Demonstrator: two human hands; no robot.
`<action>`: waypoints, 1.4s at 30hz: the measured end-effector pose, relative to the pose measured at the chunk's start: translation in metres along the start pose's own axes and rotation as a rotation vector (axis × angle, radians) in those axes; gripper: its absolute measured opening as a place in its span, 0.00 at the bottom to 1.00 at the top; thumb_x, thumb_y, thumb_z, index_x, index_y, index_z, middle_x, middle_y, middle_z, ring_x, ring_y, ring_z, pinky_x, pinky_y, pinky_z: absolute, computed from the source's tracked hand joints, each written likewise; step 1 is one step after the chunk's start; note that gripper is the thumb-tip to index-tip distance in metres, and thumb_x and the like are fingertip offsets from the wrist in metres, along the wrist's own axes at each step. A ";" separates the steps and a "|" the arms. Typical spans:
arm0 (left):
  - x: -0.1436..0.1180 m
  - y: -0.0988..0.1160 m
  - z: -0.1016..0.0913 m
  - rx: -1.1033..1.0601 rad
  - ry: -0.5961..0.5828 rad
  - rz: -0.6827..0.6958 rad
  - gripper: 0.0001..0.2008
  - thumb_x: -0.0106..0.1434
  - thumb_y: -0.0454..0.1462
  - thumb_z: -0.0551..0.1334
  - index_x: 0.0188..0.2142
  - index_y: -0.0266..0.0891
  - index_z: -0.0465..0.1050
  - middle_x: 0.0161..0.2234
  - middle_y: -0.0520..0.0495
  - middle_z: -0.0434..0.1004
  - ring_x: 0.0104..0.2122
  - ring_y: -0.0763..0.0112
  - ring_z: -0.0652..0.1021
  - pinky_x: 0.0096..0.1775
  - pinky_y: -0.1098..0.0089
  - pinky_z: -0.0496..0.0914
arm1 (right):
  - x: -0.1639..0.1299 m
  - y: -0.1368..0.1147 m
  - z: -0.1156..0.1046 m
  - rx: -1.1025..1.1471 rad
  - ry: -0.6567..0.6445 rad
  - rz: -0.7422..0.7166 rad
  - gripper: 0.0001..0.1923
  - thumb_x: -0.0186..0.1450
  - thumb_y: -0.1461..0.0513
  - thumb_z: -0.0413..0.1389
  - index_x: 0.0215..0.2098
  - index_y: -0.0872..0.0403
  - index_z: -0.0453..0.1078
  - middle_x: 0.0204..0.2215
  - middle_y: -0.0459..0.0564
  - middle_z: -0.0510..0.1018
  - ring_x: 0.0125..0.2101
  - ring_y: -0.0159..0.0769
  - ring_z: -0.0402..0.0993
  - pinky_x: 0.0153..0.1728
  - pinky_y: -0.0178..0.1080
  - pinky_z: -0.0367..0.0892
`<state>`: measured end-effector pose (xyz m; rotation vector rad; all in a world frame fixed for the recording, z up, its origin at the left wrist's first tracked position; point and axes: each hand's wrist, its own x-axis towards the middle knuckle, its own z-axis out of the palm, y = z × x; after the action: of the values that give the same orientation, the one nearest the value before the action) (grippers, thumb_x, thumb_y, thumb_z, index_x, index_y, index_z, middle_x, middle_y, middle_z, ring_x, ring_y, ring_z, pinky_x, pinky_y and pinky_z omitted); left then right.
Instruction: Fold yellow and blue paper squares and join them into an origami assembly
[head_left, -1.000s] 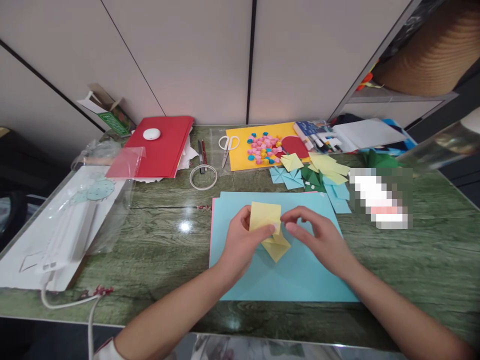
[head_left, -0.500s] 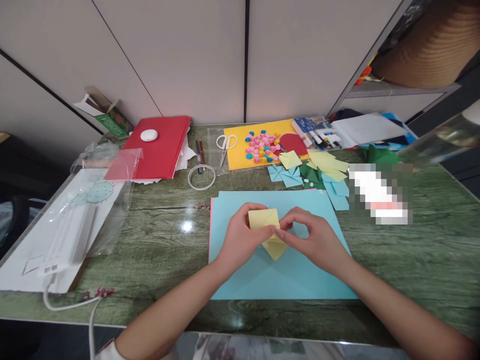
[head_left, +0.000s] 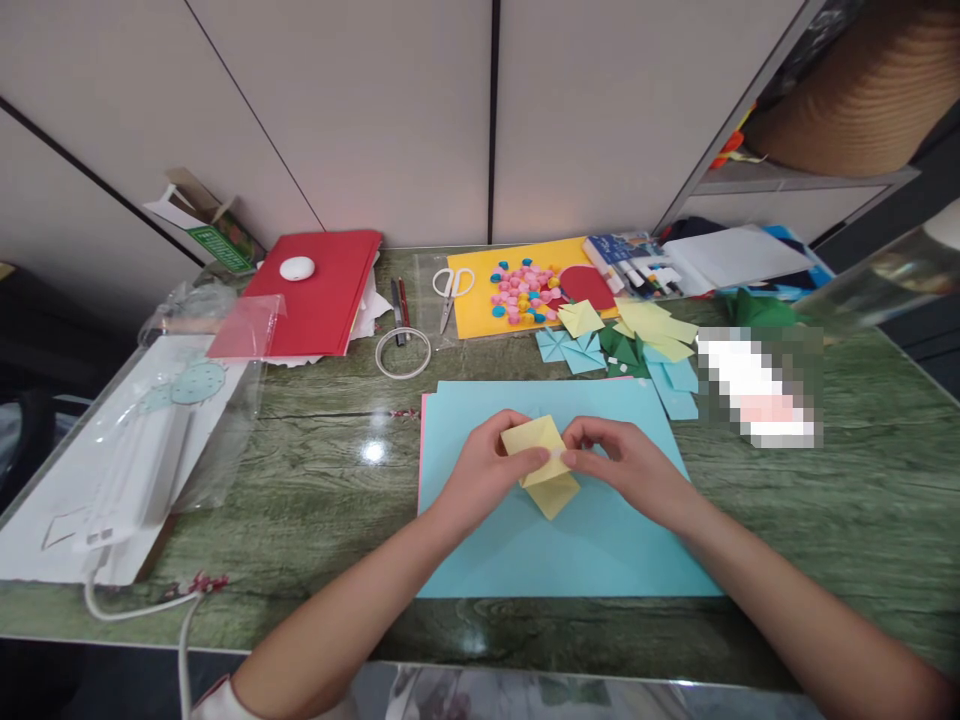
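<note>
From the head camera I see my left hand (head_left: pixel 480 470) and my right hand (head_left: pixel 626 465) meeting over a folded yellow paper (head_left: pixel 541 465), which sits low over the middle of a light blue sheet (head_left: pixel 600 550) spread on the green worktop (head_left: pixel 322 480). My left thumb and fingers are pinched on the paper's left side, the thumb lying across its face, and my right fingertips are pinched on its right edge, so both hands are clamped on the same piece. The paper's upper flap is tilted up toward the far side, and a lower pointed flap hangs down between my wrists toward the blue sheet. A pink edge shows under the blue sheet along its left side. Farther back I can see a tape ring (head_left: pixel 403 352), white-handled scissors (head_left: pixel 450 290) and a yellow card (head_left: pixel 480 305) covered with small pink and blue beads (head_left: pixel 521 295). A red folder (head_left: pixel 319 300) lies to the left of these with a white oval object on top. Right of the card sit folded blue, green and yellow paper pieces (head_left: pixel 637 350), well apart from my hands.
</note>
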<state>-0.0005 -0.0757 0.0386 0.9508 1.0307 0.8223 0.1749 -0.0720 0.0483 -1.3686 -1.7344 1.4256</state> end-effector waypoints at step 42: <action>-0.010 0.004 0.007 0.217 0.069 0.194 0.10 0.54 0.33 0.62 0.36 0.41 0.65 0.27 0.53 0.67 0.28 0.74 0.68 0.30 0.74 0.62 | -0.006 -0.004 0.001 0.018 -0.033 -0.085 0.08 0.61 0.60 0.51 0.25 0.54 0.62 0.23 0.42 0.64 0.27 0.30 0.60 0.30 0.33 0.58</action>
<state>0.0024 -0.0851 0.0468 1.2294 1.1152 0.9211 0.1745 -0.0778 0.0524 -1.2536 -1.7746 1.4218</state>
